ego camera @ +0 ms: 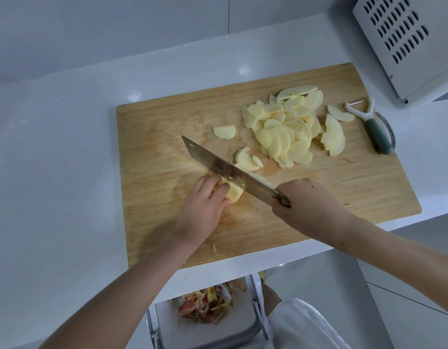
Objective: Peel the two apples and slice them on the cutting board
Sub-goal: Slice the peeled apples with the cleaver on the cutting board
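A wooden cutting board (pixel 155 137) lies on the white counter. My left hand (pixel 202 207) holds a peeled apple piece (pixel 234 193) down on the board, fingers curled over it. My right hand (pixel 306 205) grips the handle of a cleaver (pixel 225 170), whose blade stands against the right side of that piece. A few fresh slices (pixel 246 159) lie just beyond the blade. A big pile of apple slices (pixel 290 129) covers the board's far right part, with one stray slice (pixel 224 132) to its left.
A peeler (pixel 371 122) with a grey-green handle lies at the board's right edge. A white vented appliance (pixel 409 41) stands at the back right. Below the counter's front edge, a bin (pixel 207 328) holds red apple peel. A peel scrap (pixel 213 248) lies near the board's front edge.
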